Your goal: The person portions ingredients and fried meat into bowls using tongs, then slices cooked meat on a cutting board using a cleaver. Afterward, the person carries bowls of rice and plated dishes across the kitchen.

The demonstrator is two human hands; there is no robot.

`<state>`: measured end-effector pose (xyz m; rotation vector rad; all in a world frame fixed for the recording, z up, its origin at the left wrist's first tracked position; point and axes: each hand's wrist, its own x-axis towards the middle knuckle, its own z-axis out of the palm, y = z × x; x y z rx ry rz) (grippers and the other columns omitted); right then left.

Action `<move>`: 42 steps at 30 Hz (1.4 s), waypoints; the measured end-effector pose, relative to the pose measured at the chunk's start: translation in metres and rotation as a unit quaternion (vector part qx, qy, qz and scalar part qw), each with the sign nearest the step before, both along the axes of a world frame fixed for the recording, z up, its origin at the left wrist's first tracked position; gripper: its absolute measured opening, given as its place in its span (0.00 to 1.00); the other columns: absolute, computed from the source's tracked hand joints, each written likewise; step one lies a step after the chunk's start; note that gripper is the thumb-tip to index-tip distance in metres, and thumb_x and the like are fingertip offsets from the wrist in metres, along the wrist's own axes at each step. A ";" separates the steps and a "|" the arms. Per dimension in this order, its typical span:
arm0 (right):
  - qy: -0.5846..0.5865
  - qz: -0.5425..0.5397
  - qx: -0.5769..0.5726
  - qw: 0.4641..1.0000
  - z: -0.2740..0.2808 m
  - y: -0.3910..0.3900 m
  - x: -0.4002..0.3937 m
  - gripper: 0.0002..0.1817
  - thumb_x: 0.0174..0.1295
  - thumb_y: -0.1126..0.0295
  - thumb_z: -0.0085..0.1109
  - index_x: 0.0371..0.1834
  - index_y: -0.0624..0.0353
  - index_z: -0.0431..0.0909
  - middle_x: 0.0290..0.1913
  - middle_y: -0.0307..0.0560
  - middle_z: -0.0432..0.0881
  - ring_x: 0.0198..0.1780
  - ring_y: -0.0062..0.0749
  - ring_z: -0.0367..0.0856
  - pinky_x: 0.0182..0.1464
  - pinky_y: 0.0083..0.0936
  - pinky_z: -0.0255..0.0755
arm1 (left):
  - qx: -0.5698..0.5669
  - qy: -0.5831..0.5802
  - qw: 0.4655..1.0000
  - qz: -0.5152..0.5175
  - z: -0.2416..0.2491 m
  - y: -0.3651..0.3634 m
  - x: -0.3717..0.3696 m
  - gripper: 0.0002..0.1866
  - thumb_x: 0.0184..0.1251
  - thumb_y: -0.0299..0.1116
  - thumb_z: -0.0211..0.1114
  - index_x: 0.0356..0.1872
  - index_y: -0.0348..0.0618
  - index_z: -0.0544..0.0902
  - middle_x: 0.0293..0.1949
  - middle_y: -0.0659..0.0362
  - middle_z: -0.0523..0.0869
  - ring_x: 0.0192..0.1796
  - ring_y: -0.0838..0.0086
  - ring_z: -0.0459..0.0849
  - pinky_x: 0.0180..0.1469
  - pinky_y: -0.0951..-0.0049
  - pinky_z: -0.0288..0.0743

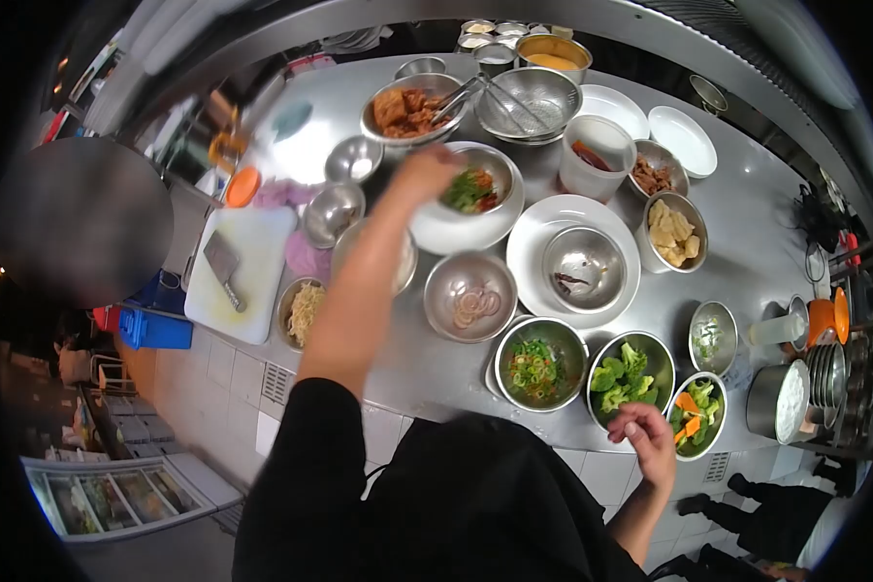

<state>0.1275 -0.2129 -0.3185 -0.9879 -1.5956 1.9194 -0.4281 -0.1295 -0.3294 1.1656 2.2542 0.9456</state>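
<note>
My left hand [431,173] is at the left rim of a metal bowl of chopped greens and red bits [475,190], which stands on a white plate [490,235]. Motion smears its fingers, so what they hold is not clear. My right hand [642,433] has its fingers curled, with nothing visible in them, by the near rims of a broccoli bowl [630,373] and a bowl of broccoli and carrot [696,419]. Under my left arm's right side is a bowl of sliced onion rings [472,303]. Nearby stands a bowl of sliced green and red pieces [536,369].
A cleaver [222,262] lies on a white cutting board [252,315] at left. Tongs and a whisk rest across bowls at the back, near a bowl of reddish food [407,112]. Stacked metal bowls [824,373] stand at right. Another person's dark-clothed legs [757,514] show lower right.
</note>
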 end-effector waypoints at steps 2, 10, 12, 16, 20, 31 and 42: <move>0.010 0.016 0.005 1.000 0.010 0.001 -0.019 0.17 0.68 0.70 0.59 0.58 0.65 0.75 0.41 0.48 0.84 0.39 0.29 0.82 0.44 0.26 0.77 | -0.015 0.071 0.996 0.054 0.002 -0.053 -0.073 0.22 0.67 0.44 0.62 0.53 0.37 0.82 0.43 0.55 0.87 0.36 0.68 0.88 0.34 0.65 0.81; -0.043 0.095 0.113 0.988 0.052 -0.022 -0.193 0.17 0.67 0.71 0.61 0.56 0.65 0.77 0.41 0.46 0.85 0.42 0.28 0.84 0.47 0.25 0.77 | -0.212 0.356 0.901 0.129 -0.072 -0.194 -0.336 0.34 0.61 0.59 0.63 0.57 0.40 0.78 0.52 0.46 0.83 0.59 0.51 0.80 0.60 0.52 0.73; -0.081 0.144 0.176 0.971 0.061 -0.027 -0.255 0.16 0.67 0.69 0.62 0.55 0.64 0.78 0.41 0.45 0.85 0.43 0.26 0.84 0.48 0.25 0.77 | -0.198 0.412 0.884 0.098 -0.087 -0.205 -0.358 0.36 0.57 0.62 0.66 0.54 0.40 0.79 0.51 0.45 0.84 0.57 0.52 0.81 0.58 0.50 0.74; -0.121 0.149 0.202 0.960 0.072 -0.013 -0.382 0.16 0.67 0.68 0.62 0.55 0.62 0.79 0.43 0.43 0.85 0.43 0.25 0.84 0.48 0.25 0.77 | -0.231 0.423 0.876 0.025 -0.119 -0.205 -0.411 0.35 0.59 0.66 0.62 0.48 0.42 0.83 0.47 0.49 0.87 0.53 0.53 0.83 0.51 0.50 0.75; -0.187 0.121 0.332 0.917 0.065 0.069 -0.490 0.16 0.67 0.63 0.61 0.54 0.58 0.79 0.42 0.48 0.85 0.45 0.32 0.84 0.46 0.29 0.77 | -0.245 0.281 0.925 -0.072 -0.118 -0.189 -0.453 0.18 0.59 0.50 0.65 0.37 0.47 0.88 0.35 0.48 0.89 0.43 0.58 0.88 0.49 0.60 0.77; -0.384 0.009 0.668 0.638 0.004 0.301 -0.681 0.23 0.60 0.60 0.65 0.57 0.56 0.78 0.53 0.55 0.82 0.54 0.46 0.80 0.57 0.42 0.72 | -0.015 0.166 0.983 -0.081 -0.056 -0.150 -0.434 0.26 0.61 0.45 0.70 0.58 0.44 0.80 0.47 0.51 0.87 0.42 0.63 0.86 0.49 0.65 0.79; -0.460 0.134 0.672 0.565 0.071 0.281 -0.638 0.25 0.59 0.58 0.65 0.57 0.59 0.77 0.52 0.56 0.83 0.54 0.48 0.81 0.58 0.41 0.72 | 0.067 -0.053 0.996 -0.018 -0.103 0.044 -0.392 0.24 0.62 0.36 0.67 0.59 0.40 0.76 0.32 0.53 0.86 0.28 0.71 0.84 0.28 0.72 0.78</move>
